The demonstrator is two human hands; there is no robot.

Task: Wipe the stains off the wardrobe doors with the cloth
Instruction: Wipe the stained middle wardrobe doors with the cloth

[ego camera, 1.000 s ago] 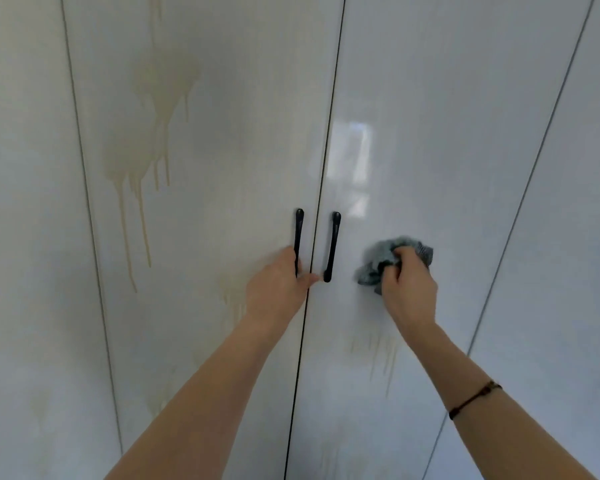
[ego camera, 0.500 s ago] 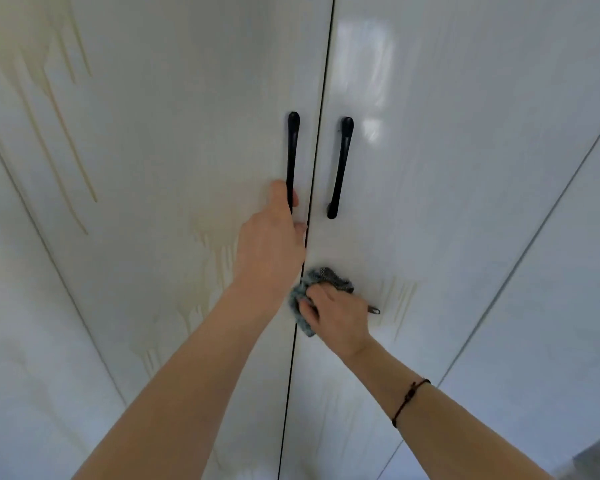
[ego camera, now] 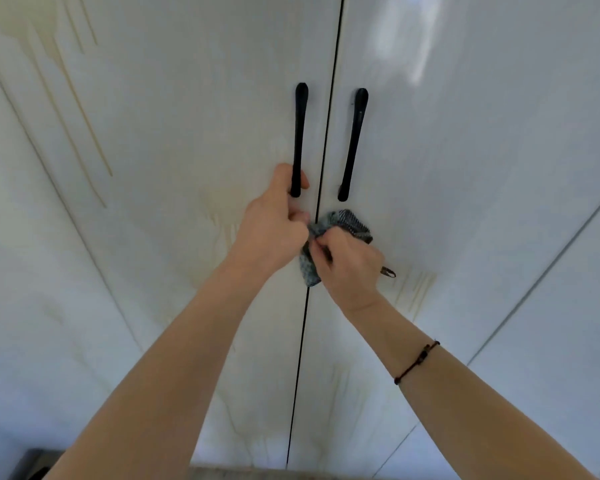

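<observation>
Two glossy white wardrobe doors meet at a dark seam, the left door and the right door. Each carries a black bar handle. My left hand grips the lower end of the left handle. My right hand presses a crumpled grey cloth against the right door, just below the right handle and beside the seam. Yellowish drip stains run down the left door's upper left. Fainter streaks sit right of my right hand, and more pale marks lie left of my left hand.
Further white door panels flank the pair, one at the far left and one at the far right. A dark object shows at the bottom left corner. Faint drips also mark the right door lower down.
The view has tilted down and closer to the doors. My right hand carried the cloth down and left from beside the right handle to the seam, near my left hand, which stays on the left handle.
</observation>
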